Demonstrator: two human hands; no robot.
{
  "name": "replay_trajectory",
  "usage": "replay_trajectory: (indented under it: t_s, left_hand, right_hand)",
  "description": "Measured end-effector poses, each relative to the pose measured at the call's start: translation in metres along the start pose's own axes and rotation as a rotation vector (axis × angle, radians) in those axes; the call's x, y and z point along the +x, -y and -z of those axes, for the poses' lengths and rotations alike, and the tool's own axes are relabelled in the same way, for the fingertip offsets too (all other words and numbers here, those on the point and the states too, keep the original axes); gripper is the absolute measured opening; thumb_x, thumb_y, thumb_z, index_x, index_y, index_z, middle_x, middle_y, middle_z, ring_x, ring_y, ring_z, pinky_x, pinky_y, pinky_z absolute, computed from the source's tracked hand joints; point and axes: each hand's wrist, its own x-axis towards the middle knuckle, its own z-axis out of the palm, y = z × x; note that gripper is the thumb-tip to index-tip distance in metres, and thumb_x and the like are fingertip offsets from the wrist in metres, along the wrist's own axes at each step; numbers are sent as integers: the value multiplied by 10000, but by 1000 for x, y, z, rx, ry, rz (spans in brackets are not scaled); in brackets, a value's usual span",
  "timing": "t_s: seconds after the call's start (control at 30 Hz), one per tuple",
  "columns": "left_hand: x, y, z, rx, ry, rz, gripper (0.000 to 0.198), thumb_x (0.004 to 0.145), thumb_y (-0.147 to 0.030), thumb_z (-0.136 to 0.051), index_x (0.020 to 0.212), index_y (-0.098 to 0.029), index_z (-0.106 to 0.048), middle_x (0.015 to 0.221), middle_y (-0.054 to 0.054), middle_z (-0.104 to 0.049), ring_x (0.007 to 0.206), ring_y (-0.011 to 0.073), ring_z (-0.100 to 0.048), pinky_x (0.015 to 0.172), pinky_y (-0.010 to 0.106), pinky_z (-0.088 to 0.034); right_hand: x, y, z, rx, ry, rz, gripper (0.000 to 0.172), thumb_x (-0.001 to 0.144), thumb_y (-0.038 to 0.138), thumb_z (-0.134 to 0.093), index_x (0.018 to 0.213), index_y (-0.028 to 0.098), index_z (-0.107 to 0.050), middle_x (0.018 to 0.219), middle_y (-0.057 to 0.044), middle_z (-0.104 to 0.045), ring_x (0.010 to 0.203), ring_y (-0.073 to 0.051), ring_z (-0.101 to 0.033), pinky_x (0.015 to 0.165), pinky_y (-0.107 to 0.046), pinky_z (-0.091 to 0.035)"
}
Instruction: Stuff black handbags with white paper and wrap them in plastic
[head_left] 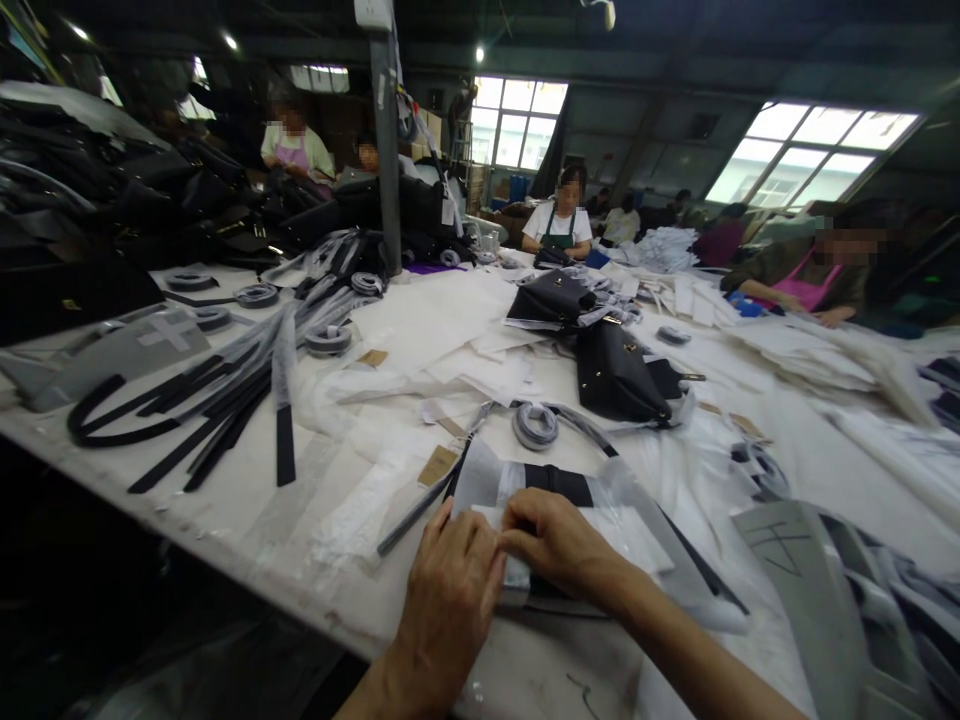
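Workroom: dim, dark-roofed, with a bright window (517, 120) at upper centre and a wider window (814, 150) at upper right; a grey post (388, 150) upright, left of upper centre.
Surface (217, 515): pale, running from the left edge across to the right, strewn with sheets and parts.
Wrapped bundle (480, 475): lower centre of the frame, flat on the surface; grey sheeting outermost, a black band (551, 482) across the far side, a white sheet (637, 535) on top.
Left hand (457, 560): back upward, fingers bent over the near left part of the bundle; grip partly closed, contents hidden, cannot tell what is held.
Right hand (555, 540): reaching in from lower right, just beside the left; grip drawn together, thumb to bent fingers, at the white sheet; anything pinched too small to tell.
Beyond the bundle: a grey coil (535, 426) and, to its left, a brown tag (437, 465); farther off, two black bags (619, 370).
Left of frame: dark straps (232, 420) fanned out, partly sheathed in pale film; a heap of black goods (150, 210) at upper left.
Lower right: grey panels (787, 570), one with dark marking.
Co-workers: one in a green apron (559, 230) at upper centre, one in a pink apron (802, 280) at right.
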Motion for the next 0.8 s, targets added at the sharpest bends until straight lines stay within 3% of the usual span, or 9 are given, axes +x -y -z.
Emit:
replay_trajectory:
  t_s: [0.13, 0.2, 0.3, 0.43, 0.53, 0.67, 0.8]
  left_hand:
    - [-14, -12, 3, -17, -6, -141, 189, 1002, -208, -460, 1059, -179, -638, 1101, 40, -688, 1096, 197, -609, 1158, 429, -285]
    - [-22, -17, 3, 39, 39, -155, 289, 1035, -278, -399, 1160, -167, -634, 1099, 38, -698, 1078, 196, -614, 1132, 396, -299]
    - [-29, -21, 3, 147, 80, -151, 358, 1048, -249, -325, 1233, -144, -613, 1134, 54, -695, 1075, 202, -613, 1067, 383, -347]
    - [-28, -21, 2, 233, 93, -183, 343, 995, -129, -364, 1222, -148, -621, 1119, 62, -692, 1068, 215, -611, 1024, 393, -386]
    - [-29, -19, 3, 258, 107, -209, 355, 954, -87, -410, 1238, -154, -612, 1139, 68, -685, 1082, 224, -606, 1026, 399, -395]
    - [-31, -12, 4, 282, 125, -274, 361, 955, -113, -431, 1270, -168, -598, 1176, 81, -673, 1084, 230, -609, 1026, 402, -396]
    - [-28, -4, 1, 310, 81, -369, 350, 955, -151, -422, 1243, -142, -621, 1156, 112, -676, 1019, 259, -628, 994, 440, -404]
  right_hand:
    - [0, -2, -1, -3, 8, 10, 113, 782, 123, -683, 701, 174, -623, 714, 18, -619, 714, -135, -550, 650, -234, -347]
    - [1, -2, -1, -12, 12, 1, 115, 773, 125, -694, 697, 178, -626, 714, 21, -620, 714, -134, -553, 645, -234, -344]
    - [4, -4, -2, -19, -8, -2, 121, 758, 127, -717, 691, 185, -634, 712, 24, -625, 706, -135, -559, 635, -237, -343]
    - [10, -1, -5, -35, -136, -4, 143, 752, 109, -726, 681, 188, -630, 721, 18, -613, 707, -144, -556, 651, -251, -365]
    - [-3, 8, 4, 11, -336, -17, 92, 804, 162, -696, 743, 192, -635, 759, 7, -625, 725, -149, -564, 691, -258, -405]
    - [-72, 16, 48, 156, -642, -66, 142, 858, 325, -638, 787, 203, -656, 732, 5, -642, 690, -156, -570, 681, -264, -440]
    - [-183, 3, 110, 24, -785, -386, 288, 837, 475, -599, 807, 201, -681, 744, -20, -667, 720, -194, -601, 694, -292, -454]
